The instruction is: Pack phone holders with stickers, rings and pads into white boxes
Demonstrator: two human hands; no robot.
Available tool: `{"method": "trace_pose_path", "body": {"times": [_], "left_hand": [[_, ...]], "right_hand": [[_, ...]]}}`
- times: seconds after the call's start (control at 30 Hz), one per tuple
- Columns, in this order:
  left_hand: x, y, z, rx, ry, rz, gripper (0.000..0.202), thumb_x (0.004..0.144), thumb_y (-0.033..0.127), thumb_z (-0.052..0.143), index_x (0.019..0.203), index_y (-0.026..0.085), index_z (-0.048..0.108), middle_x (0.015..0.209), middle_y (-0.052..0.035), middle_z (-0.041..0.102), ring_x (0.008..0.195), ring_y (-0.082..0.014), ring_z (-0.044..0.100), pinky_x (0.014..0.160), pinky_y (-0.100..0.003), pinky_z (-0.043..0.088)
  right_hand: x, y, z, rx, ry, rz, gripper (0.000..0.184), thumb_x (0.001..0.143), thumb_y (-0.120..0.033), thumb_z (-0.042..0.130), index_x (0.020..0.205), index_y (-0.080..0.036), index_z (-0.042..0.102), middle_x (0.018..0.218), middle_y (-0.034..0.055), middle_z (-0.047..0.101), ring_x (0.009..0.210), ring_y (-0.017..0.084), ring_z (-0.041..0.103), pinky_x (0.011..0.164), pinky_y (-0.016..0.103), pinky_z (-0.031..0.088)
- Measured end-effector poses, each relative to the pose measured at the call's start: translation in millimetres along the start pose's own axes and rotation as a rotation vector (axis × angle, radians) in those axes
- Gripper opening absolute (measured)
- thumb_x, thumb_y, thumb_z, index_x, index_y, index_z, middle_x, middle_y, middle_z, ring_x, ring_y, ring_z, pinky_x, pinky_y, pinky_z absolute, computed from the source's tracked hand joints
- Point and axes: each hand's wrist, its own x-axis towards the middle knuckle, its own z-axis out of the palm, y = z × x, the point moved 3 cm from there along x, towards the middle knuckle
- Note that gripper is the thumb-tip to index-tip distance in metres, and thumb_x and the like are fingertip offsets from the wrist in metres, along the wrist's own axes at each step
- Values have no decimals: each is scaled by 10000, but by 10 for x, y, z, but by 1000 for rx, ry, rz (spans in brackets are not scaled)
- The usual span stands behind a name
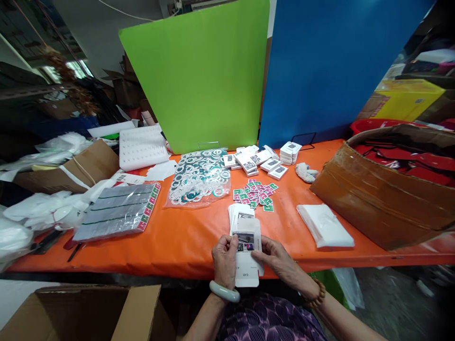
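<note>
Both my hands hold one flat white printed carton [248,255] at the near edge of the orange table [185,241]. My left hand [224,259] grips its left side, thumb on the printed face. My right hand [275,258] pinches its right side. Just beyond it lies a small stack of the same flat white cartons [239,213]. Farther back sits a scatter of small green and pink stickers [256,193], and behind those several small folded white boxes [265,160].
A clear bag of round rings [199,177] lies mid-table, a grey wrapped pack [119,210] to the left, white plastic bags [325,226] to the right. A large brown cardboard bin [384,194] fills the right end. Green [199,76] and blue [337,66] boards stand behind. An open cardboard box [88,312] is below left.
</note>
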Motion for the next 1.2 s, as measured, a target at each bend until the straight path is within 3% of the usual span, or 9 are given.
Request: {"method": "trace_pose_path", "body": {"times": [0.13,0.27,0.37,0.5,0.67,0.8,1.03,1.1,1.2], "left_hand": [[-30,-58,-19,-90,-52,-93,390,745,512,639,636,161,509,560,51,496,519,-81,454,511,-202,400],[-88,-12,-22,-114,-130,-95,416,711,387,701,1030,161,559,784,-5,650,650,-111,591,634,-236,485],[-164,-13,-22,-60,-178,-55,539,693,314,703,1177,192,499,981,-57,679,688,-118,626,647,-250,506],[-303,-142,-13,26,-302,-85,448,738,270,657,1159,163,547,790,-35,692,668,-141,627,637,-258,505],[-401,-328,-61,79,-363,-176,373,642,229,722,990,137,625,724,-10,657,634,-128,588,623,-244,468],[-425,-381,-64,113,-434,-277,296,646,260,721,891,137,608,664,10,619,565,-107,536,580,-232,422],[-325,-222,71,352,-413,2,174,736,249,635,604,142,599,672,-17,570,688,-140,524,674,-256,425],[-289,-200,111,277,-402,14,78,720,215,643,695,150,608,713,-10,580,702,-138,539,682,-255,440],[-253,-227,122,148,-415,-83,232,710,205,657,930,169,592,728,17,590,639,-120,552,630,-243,452]], "right_hand": [[-52,65,-24,7,-24,0,371,765,-394,685,1049,-170,604,950,57,671,872,199,627,846,363,494],[-143,173,-174,-142,116,-49,627,791,-359,664,1332,-233,374,843,5,620,691,147,591,680,305,515],[-238,197,-256,-344,210,-128,722,808,-333,643,1415,-275,257,996,33,597,671,123,562,666,290,507],[-355,255,-249,-409,201,-88,579,804,-344,641,1326,-252,409,1051,58,603,727,151,570,718,315,504],[-519,498,-195,-132,140,44,476,785,-386,659,1208,-247,488,1037,57,651,915,221,616,797,348,497],[-646,640,-200,-183,149,60,337,816,-429,624,1085,-236,563,915,40,660,820,208,614,729,314,481],[-596,516,-225,-394,347,-53,330,853,-474,554,703,-182,581,747,24,545,707,161,505,655,270,413],[-526,488,-245,-265,415,-76,301,793,-491,627,784,-196,569,735,6,519,684,151,499,634,258,416],[-439,472,-279,-104,398,-53,442,693,-508,717,987,-222,550,709,-23,508,632,141,501,595,252,426]]}}
